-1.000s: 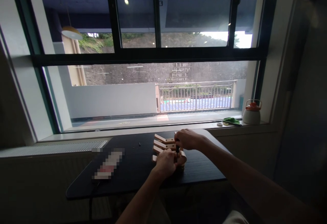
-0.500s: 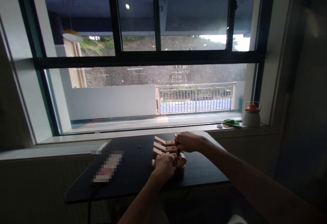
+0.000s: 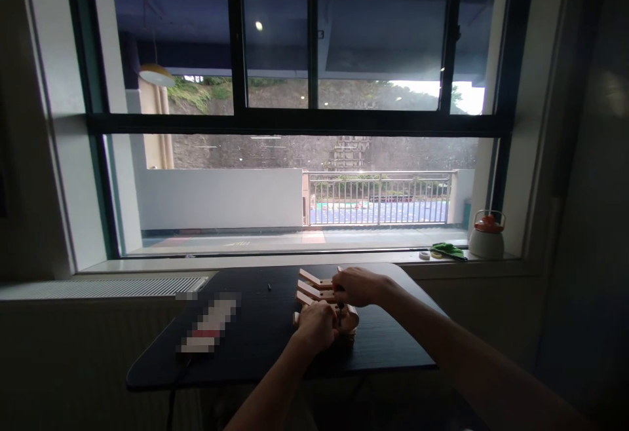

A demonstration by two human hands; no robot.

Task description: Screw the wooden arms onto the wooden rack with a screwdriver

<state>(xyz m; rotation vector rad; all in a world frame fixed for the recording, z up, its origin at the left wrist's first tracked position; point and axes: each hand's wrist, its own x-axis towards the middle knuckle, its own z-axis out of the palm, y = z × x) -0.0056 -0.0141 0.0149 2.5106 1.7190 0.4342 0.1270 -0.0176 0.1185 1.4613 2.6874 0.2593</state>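
Observation:
A light wooden assembly (image 3: pixel 350 319) with angled slats and dark holes rests on the black table (image 3: pixel 393 333). My left hand (image 3: pixel 317 327) is closed around its near left part, and the fingers hide some of the wood. Above the assembly, my right hand (image 3: pixel 358 285) is closed on a dark screwdriver (image 3: pixel 341 312), held upright with its shaft pointing down at the wood. The tip is too dark and small to make out, so I cannot tell what it touches.
A blurred-out pale and red object (image 3: pixel 209 326) lies at the table's left, with a cable. A small dark piece (image 3: pixel 269 287) lies near the back edge. On the windowsill stand a white pot with an orange lid (image 3: pixel 486 238), a green cloth-like thing (image 3: pixel 448 250) and small rolls (image 3: pixel 430 255).
The camera has tilted and shifted slightly, so the whole scene sits a little lower. Both hands keep nearly the same places on the assembly and the screwdriver.

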